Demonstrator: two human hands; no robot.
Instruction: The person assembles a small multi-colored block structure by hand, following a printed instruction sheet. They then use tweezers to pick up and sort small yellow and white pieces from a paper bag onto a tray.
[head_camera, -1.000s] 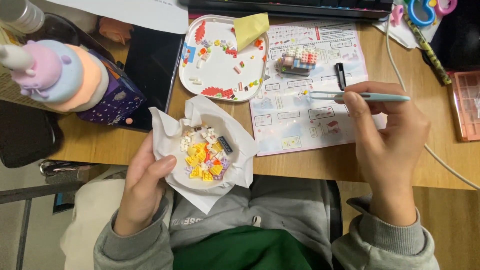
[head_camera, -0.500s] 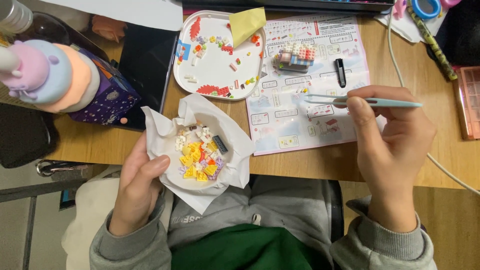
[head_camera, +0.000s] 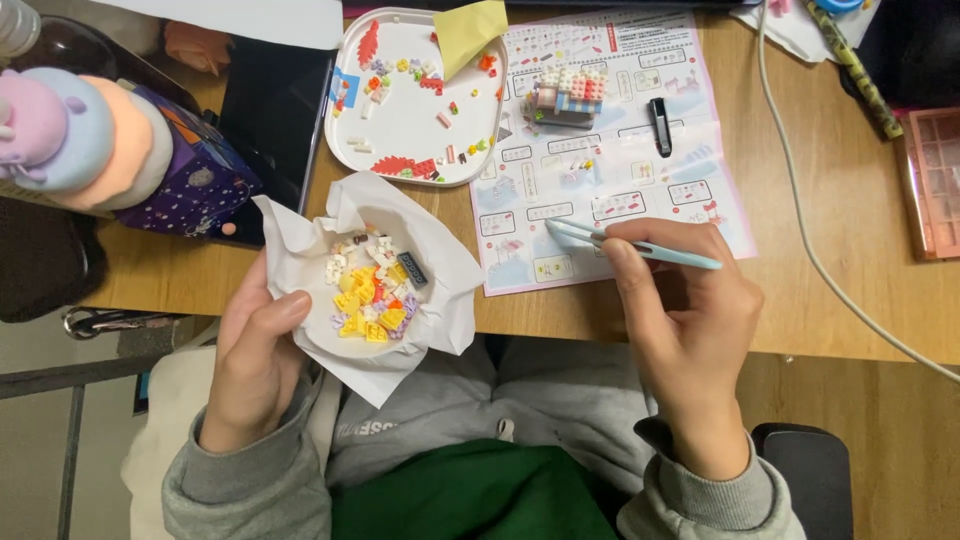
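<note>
paper bowl (head_camera: 380, 300) of bricks at desk edge | tray (head_camera: 400, 120) behind it | instruction sheet (head_camera: 640, 170) right of both, small model (head_camera: 565, 98) on it

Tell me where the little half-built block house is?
The small block model sits at the top of the instruction sheet, right of the white tray, beyond the right hand.

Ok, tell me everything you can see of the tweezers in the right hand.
The tweezers are slim and pale blue with lighter, pointed tips, plastic by the look. They lie nearly level, tips pointing left over the instruction sheet on the desk. The right hand pinches them mid-length between thumb and fingers. The tips look empty.
</note>
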